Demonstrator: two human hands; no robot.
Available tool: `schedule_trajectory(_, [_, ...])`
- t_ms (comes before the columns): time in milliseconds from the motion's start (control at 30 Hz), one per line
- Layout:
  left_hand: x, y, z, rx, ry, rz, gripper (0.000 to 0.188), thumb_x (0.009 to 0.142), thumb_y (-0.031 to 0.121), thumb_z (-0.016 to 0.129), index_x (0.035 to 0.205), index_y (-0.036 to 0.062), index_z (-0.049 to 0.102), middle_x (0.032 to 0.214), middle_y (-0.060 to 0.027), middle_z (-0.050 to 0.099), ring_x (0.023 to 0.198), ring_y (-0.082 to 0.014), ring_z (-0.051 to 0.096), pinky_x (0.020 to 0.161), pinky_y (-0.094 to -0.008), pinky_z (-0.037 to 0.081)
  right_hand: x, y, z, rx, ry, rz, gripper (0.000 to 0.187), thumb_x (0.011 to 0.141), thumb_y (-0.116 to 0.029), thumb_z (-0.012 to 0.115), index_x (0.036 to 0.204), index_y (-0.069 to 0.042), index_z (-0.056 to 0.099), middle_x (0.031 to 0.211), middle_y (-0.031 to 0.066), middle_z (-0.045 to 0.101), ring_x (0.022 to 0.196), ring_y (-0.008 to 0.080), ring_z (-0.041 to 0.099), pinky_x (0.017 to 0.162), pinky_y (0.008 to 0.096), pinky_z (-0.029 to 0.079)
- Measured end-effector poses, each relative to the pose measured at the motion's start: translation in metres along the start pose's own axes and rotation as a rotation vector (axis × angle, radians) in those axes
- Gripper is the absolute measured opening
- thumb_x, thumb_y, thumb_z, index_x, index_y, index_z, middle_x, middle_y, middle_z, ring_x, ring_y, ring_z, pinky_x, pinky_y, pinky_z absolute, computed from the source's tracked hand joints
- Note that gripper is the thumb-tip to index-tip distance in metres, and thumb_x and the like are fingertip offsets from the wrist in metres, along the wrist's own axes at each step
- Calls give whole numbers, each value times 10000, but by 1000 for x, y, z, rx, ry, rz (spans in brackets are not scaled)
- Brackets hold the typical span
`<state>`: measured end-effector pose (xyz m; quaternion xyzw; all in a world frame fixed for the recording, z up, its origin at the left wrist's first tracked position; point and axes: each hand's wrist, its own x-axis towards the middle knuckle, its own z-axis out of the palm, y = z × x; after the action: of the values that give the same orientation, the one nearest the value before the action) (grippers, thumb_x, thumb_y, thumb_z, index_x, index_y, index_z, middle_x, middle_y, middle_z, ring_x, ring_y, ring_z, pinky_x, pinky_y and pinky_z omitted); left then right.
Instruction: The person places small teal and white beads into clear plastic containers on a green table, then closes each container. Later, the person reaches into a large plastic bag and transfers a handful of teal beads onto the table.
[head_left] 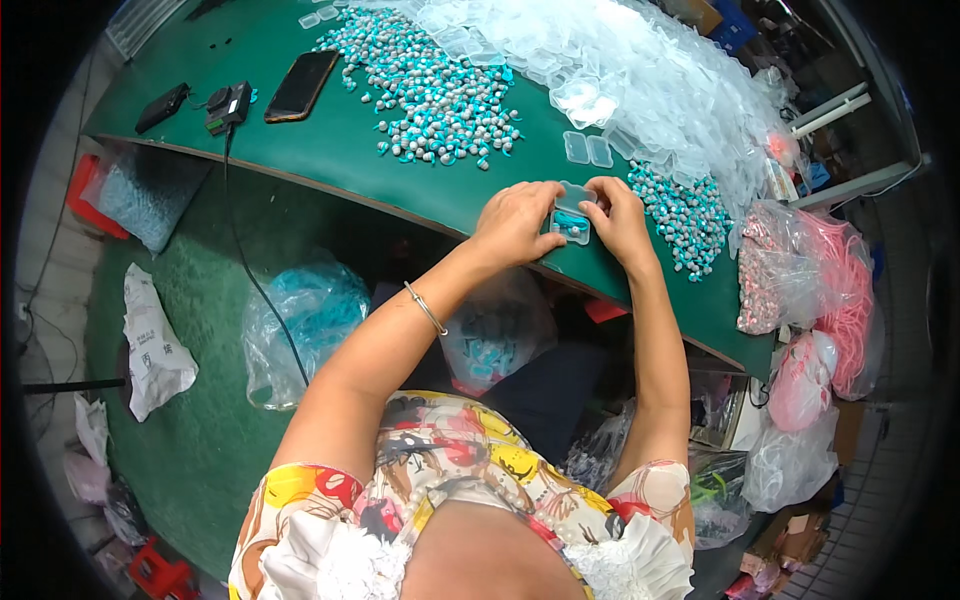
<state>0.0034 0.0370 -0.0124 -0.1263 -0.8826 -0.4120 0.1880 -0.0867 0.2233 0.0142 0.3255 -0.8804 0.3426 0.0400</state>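
Observation:
At the table's near edge, both my hands hold a small clear plastic case point(572, 238) with its hinged lid raised. Teal material and a greyish piece lie inside it. My left hand point(515, 222) grips the case's left side, thumb near its lower corner. Fingers of my right hand point(622, 222) close on the right side and the lid. Just beyond lies another clear case point(588, 149), spread open. A pile of small teal-and-grey plug-like pieces point(435, 110) is to the left, and a smaller pile of such pieces point(687, 222) to the right.
A large heap of clear plastic cases point(640, 75) covers the far right of the green table point(290, 155). A phone point(301, 86) and a black device with a cable point(228, 107) lie at left. Bags of pink cords point(845, 310) hang at right; a bag of teal material point(305, 320) stands below.

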Motion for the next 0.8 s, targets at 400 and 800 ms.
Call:
schedule_trajectory(400, [-1,0,4,110,38,135,297,834,250,708,1053,63,638,972,-102,589,939,-319,595,805,-431,483,-44,-17,6,-86,130,-337,294,807,-97,704,1084,-17,645,973,149,618,905,339,614,792,406,506])
schedule_trajectory(800, [-10,-6,6,-178,169,82,224,893,251,645,854,31,637,785,-130,578,727,-344,595,646,-431,484,-10,0,3,518,-280,27,214,952,-193,618,984,10,678,882,24,623,802,94,561,715,261,461])
